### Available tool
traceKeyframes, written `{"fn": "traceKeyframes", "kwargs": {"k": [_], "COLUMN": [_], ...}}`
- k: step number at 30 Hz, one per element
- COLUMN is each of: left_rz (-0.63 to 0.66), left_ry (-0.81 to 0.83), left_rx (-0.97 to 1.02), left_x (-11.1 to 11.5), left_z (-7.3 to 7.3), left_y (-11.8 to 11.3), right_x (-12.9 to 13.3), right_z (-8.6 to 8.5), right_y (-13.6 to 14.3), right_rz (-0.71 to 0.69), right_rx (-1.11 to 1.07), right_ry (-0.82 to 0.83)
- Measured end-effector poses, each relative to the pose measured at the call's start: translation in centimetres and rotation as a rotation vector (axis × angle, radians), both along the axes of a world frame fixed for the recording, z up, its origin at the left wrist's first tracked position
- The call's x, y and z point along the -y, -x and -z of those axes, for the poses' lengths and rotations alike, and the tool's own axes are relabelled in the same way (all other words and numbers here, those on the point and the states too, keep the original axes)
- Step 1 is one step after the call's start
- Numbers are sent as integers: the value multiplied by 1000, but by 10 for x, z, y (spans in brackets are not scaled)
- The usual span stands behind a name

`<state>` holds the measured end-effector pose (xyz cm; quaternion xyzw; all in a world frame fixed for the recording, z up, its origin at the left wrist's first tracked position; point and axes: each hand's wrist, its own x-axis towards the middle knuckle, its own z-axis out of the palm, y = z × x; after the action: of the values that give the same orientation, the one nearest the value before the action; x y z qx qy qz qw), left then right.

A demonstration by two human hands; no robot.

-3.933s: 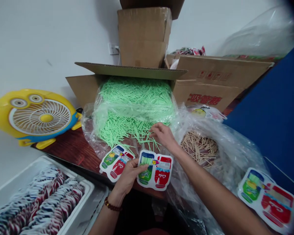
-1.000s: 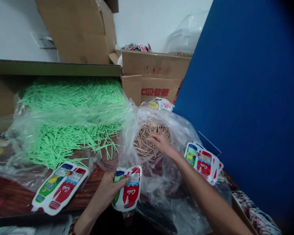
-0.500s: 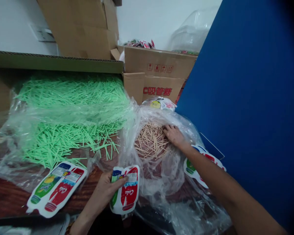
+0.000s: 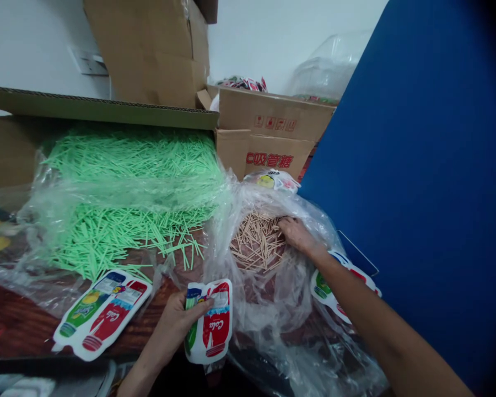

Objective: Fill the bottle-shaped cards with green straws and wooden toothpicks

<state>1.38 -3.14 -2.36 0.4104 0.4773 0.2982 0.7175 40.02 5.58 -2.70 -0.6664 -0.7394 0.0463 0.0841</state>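
Observation:
My left hand [image 4: 186, 314] grips a bottle-shaped cola packet [image 4: 217, 325], thumb across its printed front, near the table's front edge. At the right side of a pile of thin brown sticks [image 4: 258, 240] is my right hand [image 4: 294, 231]. Its fingers are curled in at the sticks, and whatever lies between the fingertips is hidden. The sticks lie on a clear plastic bag [image 4: 268, 314]. Another packet [image 4: 103, 314], printed with green and red bottles, lies flat left of my left hand. More packets [image 4: 324, 286] are partly covered by my right forearm.
A large heap of light-green sticks [image 4: 149, 160] spills from a bag beside a cardboard box [image 4: 107, 107]. Behind the brown sticks stands a carton with red print [image 4: 273, 135]. A blue panel [image 4: 413, 182] bounds the right side.
My right hand's fingers have curled in more at the edge of the brown sticks. My left hand keeps hold of the cola packet. The whole view has shifted slightly.

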Motion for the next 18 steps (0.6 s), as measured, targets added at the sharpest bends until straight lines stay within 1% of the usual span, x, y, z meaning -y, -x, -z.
{"fn": "traceKeyframes", "kwargs": {"k": [4, 8, 11, 14, 18], "left_rz": [12, -3, -7, -19, -36], "left_ry": [-20, -17, -12, -4, -3], "left_rx": [10, 35, 37, 30, 49], "left_x": [3, 6, 7, 7, 9], "left_z": [4, 3, 0, -1, -1], "left_y": [5, 6, 6, 8, 7], "right_x": [4, 4, 2, 5, 23], "right_z": [1, 14, 25, 29, 31], "right_y": [19, 50, 75, 96, 118], "right_rz": [77, 163, 201, 217, 202], "right_rx": [-326, -718, -972, -1149, -1270], "right_ry": [-29, -31, -19, -16, -43]}}
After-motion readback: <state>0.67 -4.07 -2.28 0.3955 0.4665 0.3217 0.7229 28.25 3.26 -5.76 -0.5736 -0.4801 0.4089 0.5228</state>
